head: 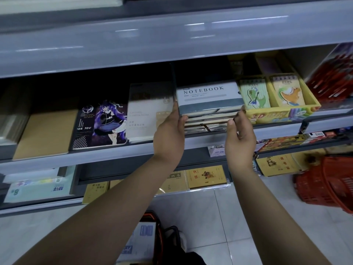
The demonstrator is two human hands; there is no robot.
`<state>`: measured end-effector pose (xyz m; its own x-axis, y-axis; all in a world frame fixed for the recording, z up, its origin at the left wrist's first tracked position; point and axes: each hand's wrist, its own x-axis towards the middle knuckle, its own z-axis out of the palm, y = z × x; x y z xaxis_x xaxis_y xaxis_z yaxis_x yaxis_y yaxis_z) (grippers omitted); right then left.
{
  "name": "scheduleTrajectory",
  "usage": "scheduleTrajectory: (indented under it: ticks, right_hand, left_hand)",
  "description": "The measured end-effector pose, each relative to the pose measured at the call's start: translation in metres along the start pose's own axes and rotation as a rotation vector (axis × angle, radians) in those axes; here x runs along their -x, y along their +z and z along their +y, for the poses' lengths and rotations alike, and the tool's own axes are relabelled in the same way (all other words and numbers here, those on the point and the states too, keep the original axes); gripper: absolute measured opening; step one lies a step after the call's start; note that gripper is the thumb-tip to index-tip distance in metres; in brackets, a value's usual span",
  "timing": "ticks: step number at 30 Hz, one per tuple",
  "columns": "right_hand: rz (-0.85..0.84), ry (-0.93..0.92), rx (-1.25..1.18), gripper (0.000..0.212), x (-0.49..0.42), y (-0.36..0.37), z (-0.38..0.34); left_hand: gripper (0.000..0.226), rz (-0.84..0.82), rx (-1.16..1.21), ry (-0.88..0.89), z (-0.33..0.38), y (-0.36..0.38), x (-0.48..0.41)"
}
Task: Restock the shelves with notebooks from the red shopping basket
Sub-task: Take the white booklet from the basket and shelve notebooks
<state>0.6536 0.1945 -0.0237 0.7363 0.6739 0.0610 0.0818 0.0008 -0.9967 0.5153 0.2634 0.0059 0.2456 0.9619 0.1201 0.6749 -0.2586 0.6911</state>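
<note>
Head view, near to far. At the bottom edge, between the forearms, a basket with a red rim [150, 215] sits on the pale floor tiles [219, 217] with wrapped stock [141, 240] in it; I take this as the supply basket, though a second red basket [328, 184] stands lower right beside the shelving and I cannot tell which one the task means. Both arms reach up to the middle shelf [114, 152]. Left hand [170, 131] is at the left end of the notebook stack [208, 106], thumb curled onto the front edge, other fingers hidden behind the stack's side. Right hand [239, 132] is at the right end, thumb raised against the front corner, fingers curled near the edge; contact seems light, and whether it really clamps I cannot tell. The stack rests on the shelf, top cover reading NOTEBOOK, lower books slightly fanned forward. It sits between the pale notebook [150, 109] on its left and the yellow display box [282, 109] of small spiral pads on its right, just beside both. Judgement: the step is squaring and seating the stack. To do it well, press both ends inward evenly, tap the fanned lower books flush, then slide the whole pile back without tilting it, keeping clear of the yellow box so it is not nudged. Farther left lie the anime-cover notebook [101, 125] and a kraft notebook [45, 132].
</note>
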Motion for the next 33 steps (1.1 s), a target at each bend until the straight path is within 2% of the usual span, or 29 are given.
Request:
scheduleTrajectory:
  ticks: [2,6,16,19,26,33]
  right_hand:
    - [0.015,0.004,-0.017,0.045,0.004,0.000,0.000]
    - [0.045,0.001,-0.017,0.045,0.008,0.000,0.005]
    - [-0.014,0.051,0.000,0.046,0.008,-0.003,0.003]
    - [-0.007,0.062,0.016,0.046,0.011,-0.004,-0.002]
    - [-0.002,0.075,0.031,0.052,0.032,0.001,-0.021]
    - [-0.087,0.071,0.038,0.052,0.068,0.012,-0.039]
  left_hand:
    - [0.051,-0.001,0.014,-0.012,-0.001,0.002,0.004]
    - [0.048,-0.020,0.246,-0.105,-0.004,0.005,0.021]
    - [0.043,-0.068,0.472,-0.124,-0.009,0.000,0.027]
    - [0.042,-0.080,0.600,-0.218,-0.005,-0.008,0.027]
    - [0.043,-0.084,0.719,-0.287,-0.010,-0.021,0.036]
    - [0.044,-0.077,0.815,-0.326,-0.009,-0.048,0.051]
